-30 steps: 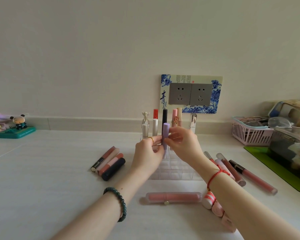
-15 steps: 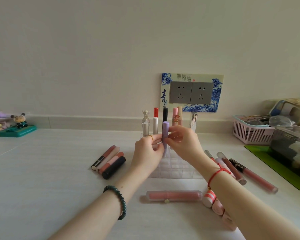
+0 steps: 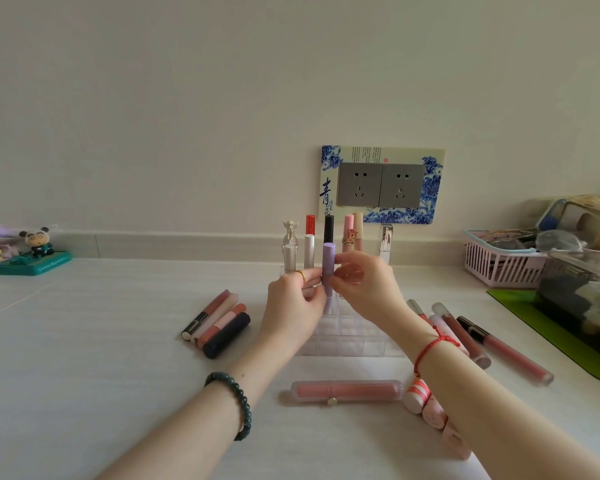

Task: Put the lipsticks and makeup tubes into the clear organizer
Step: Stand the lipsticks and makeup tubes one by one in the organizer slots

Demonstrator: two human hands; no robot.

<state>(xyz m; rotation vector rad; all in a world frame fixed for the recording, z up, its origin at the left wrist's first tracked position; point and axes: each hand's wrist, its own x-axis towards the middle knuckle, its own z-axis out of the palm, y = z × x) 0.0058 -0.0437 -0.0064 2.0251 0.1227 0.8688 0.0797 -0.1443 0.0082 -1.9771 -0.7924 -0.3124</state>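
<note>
A clear organizer (image 3: 357, 341) with a grid of cells stands mid-table. Several tubes stand upright in its back row, among them a black one (image 3: 328, 228) and a pink one (image 3: 347, 230). A purple tube (image 3: 328, 261) is upright over a cell in the second row, its lower end inside the organizer. My left hand (image 3: 293, 306) and my right hand (image 3: 366, 289) both pinch it from either side. Loose tubes lie to the left (image 3: 219, 323), to the right (image 3: 465, 337) and in front, including a long pink case (image 3: 347, 390).
A pink basket (image 3: 499, 261) and a dark container (image 3: 582, 289) on a green mat (image 3: 548, 327) crowd the right side. A panda figurine (image 3: 37, 244) sits at the far left. A socket plate (image 3: 381, 185) is on the wall behind the organizer.
The purple tube and both hands have barely shifted; the tube sits very slightly lower in its cell.
</note>
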